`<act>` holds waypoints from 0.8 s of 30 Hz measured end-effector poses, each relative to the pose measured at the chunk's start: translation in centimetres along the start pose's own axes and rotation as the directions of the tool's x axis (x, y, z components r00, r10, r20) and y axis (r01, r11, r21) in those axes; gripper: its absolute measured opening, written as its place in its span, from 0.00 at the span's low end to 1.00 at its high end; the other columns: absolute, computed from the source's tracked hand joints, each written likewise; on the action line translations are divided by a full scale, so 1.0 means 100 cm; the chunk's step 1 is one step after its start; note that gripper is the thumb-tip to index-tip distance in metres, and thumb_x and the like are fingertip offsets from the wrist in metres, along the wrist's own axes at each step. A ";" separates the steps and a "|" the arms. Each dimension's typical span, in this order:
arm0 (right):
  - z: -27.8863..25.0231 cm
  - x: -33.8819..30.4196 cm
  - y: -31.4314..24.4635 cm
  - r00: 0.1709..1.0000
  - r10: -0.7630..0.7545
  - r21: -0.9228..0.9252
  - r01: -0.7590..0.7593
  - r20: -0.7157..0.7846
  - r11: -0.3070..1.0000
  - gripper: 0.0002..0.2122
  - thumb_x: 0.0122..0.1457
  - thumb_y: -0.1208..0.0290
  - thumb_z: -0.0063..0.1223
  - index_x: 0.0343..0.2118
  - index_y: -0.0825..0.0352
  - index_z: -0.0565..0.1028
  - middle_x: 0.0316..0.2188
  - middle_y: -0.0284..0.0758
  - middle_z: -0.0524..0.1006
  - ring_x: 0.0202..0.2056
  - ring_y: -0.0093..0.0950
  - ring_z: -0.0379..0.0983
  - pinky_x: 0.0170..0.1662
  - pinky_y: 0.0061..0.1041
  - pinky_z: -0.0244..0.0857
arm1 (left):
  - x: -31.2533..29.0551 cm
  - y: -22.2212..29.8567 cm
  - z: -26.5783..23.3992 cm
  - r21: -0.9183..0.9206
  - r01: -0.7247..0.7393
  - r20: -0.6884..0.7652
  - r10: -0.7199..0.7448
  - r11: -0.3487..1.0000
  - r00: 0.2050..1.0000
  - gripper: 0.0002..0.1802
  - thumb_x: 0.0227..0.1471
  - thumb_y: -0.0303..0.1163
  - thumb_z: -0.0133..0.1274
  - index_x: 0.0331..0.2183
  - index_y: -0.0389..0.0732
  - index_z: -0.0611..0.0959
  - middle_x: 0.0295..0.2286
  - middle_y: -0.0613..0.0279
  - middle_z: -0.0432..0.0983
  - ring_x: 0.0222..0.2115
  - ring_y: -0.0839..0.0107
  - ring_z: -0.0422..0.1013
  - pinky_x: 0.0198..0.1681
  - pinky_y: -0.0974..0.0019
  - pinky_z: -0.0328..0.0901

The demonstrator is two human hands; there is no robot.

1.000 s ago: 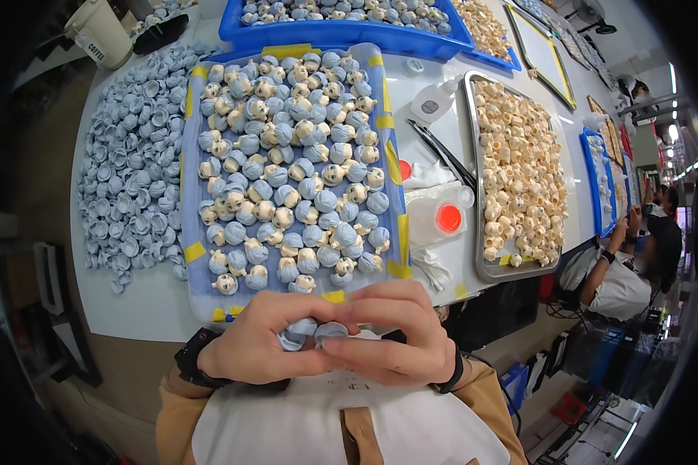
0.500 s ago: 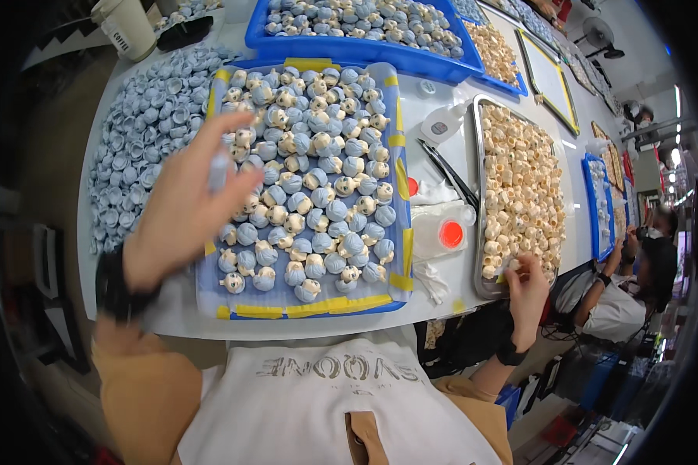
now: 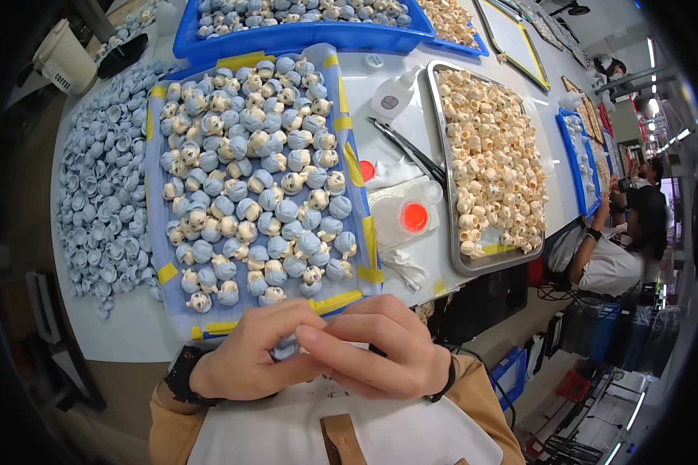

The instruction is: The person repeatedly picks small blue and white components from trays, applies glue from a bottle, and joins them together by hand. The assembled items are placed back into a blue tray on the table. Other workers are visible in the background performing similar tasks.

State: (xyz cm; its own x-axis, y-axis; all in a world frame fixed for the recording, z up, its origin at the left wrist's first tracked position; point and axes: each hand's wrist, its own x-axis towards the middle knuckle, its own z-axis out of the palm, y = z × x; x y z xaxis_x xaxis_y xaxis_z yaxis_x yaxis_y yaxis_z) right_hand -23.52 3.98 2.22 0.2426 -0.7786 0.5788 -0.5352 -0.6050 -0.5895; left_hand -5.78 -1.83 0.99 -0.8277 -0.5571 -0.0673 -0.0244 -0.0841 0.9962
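My two hands meet in front of my chest, just off the near edge of the taped tray. A small light-blue doll hair cap (image 3: 285,348) shows between the thumb and fingers of my left hand (image 3: 252,347), which is closed on it. My right hand (image 3: 391,341) is closed too, its fingertips pressed up against the cap; whatever they pinch is hidden. Beyond them, the blue tray edged with yellow tape (image 3: 369,232) holds many small doll heads with blue hair. At the right, a metal tray (image 3: 461,267) is full of cream, hollow head pieces.
Loose blue hair caps (image 3: 105,194) are heaped at the left. A blue bin (image 3: 302,37) of doll heads stands at the back. Between the trays are black tweezers (image 3: 407,147), a white bottle (image 3: 394,94) and a red-capped container (image 3: 412,218). A co-worker (image 3: 616,232) sits at the right.
My left hand has come from above the taped tray down to my chest. My right hand has left the metal tray and joined it. The view has shifted slightly.
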 end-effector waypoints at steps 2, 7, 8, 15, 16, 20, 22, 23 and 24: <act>0.009 -0.005 0.001 0.991 0.061 0.065 -0.053 -0.122 0.996 0.18 0.35 0.78 0.59 0.35 0.70 0.75 0.30 0.35 0.73 0.30 0.31 0.70 0.29 0.25 0.63 | 0.000 0.001 0.000 -0.143 0.027 0.007 -0.027 0.989 1.000 0.12 0.49 0.34 0.53 0.33 0.36 0.75 0.24 0.60 0.69 0.25 0.69 0.66 0.29 0.69 0.60; 0.017 -0.006 0.006 0.983 -0.039 0.001 0.040 -0.179 0.999 0.13 0.39 0.77 0.60 0.32 0.68 0.75 0.29 0.35 0.74 0.29 0.31 0.70 0.28 0.24 0.63 | -0.004 -0.003 -0.002 -0.224 0.052 0.109 -0.028 0.973 0.994 0.22 0.57 0.45 0.38 0.39 0.34 0.72 0.23 0.61 0.68 0.25 0.72 0.64 0.29 0.70 0.59; 0.011 -0.003 0.007 0.991 -0.053 -0.033 0.050 -0.120 0.998 0.13 0.40 0.75 0.62 0.32 0.67 0.75 0.29 0.35 0.74 0.28 0.29 0.70 0.28 0.24 0.62 | -0.002 0.000 -0.002 -0.239 0.049 0.091 -0.028 0.970 0.995 0.22 0.57 0.44 0.38 0.40 0.34 0.71 0.23 0.61 0.67 0.24 0.73 0.63 0.29 0.70 0.59; -0.060 -0.005 0.033 0.907 0.305 -0.367 -0.399 -0.290 0.840 0.18 0.35 0.87 0.55 0.35 0.70 0.75 0.30 0.40 0.74 0.28 0.30 0.70 0.31 0.24 0.64 | -0.007 -0.012 0.000 -0.541 -0.194 -0.465 -0.099 0.818 0.880 0.16 0.52 0.36 0.42 0.39 0.35 0.64 0.29 0.60 0.63 0.12 0.82 0.56 0.14 0.78 0.52; -0.062 -0.004 0.043 0.908 0.337 -0.338 -0.407 -0.247 0.849 0.17 0.36 0.86 0.56 0.34 0.69 0.75 0.30 0.38 0.74 0.28 0.30 0.69 0.32 0.24 0.63 | -0.004 -0.009 0.001 -0.519 -0.213 -0.534 -0.119 0.828 0.837 0.17 0.53 0.37 0.43 0.38 0.34 0.63 0.29 0.60 0.62 0.11 0.83 0.55 0.11 0.79 0.51; -0.063 -0.001 0.055 0.943 0.315 -0.417 -0.329 -0.105 0.847 0.16 0.37 0.85 0.56 0.33 0.68 0.75 0.29 0.36 0.74 0.29 0.32 0.68 0.32 0.26 0.61 | -0.012 -0.005 -0.008 -0.446 0.160 -0.183 -0.265 0.881 0.947 0.13 0.48 0.25 0.46 0.38 0.34 0.70 0.32 0.59 0.68 0.26 0.82 0.66 0.21 0.81 0.59; -0.063 0.000 0.059 0.952 0.298 -0.435 -0.299 -0.073 0.849 0.15 0.37 0.84 0.57 0.33 0.68 0.75 0.29 0.35 0.74 0.29 0.32 0.67 0.32 0.26 0.61 | -0.009 -0.005 -0.008 -0.420 0.137 -0.178 -0.230 0.897 0.957 0.13 0.46 0.23 0.47 0.38 0.34 0.71 0.36 0.59 0.68 0.32 0.81 0.67 0.25 0.82 0.60; -0.062 0.000 0.061 0.955 0.288 -0.440 -0.286 -0.063 0.851 0.15 0.38 0.84 0.57 0.33 0.67 0.75 0.29 0.35 0.74 0.29 0.32 0.67 0.32 0.27 0.61 | -0.008 -0.006 -0.007 -0.384 0.097 -0.198 -0.184 0.918 0.963 0.14 0.46 0.23 0.47 0.39 0.34 0.70 0.36 0.59 0.68 0.31 0.81 0.67 0.25 0.82 0.60; -0.062 0.001 0.062 0.959 0.279 -0.446 -0.273 -0.054 0.853 0.15 0.38 0.84 0.57 0.33 0.67 0.75 0.29 0.35 0.74 0.29 0.32 0.67 0.32 0.27 0.60 | -0.008 -0.007 -0.006 -0.347 0.056 -0.215 -0.138 0.936 0.967 0.15 0.47 0.23 0.46 0.41 0.34 0.70 0.36 0.59 0.68 0.30 0.81 0.66 0.25 0.82 0.60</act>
State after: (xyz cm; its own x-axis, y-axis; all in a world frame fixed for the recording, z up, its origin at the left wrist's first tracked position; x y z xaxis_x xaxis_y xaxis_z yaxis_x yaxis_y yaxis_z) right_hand -31.81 1.22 2.10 0.0399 -0.9064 0.4206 -0.8830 -0.2289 -0.4097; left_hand -4.76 -1.87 0.26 -0.6762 -0.7049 -0.2142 0.1251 -0.3963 0.9095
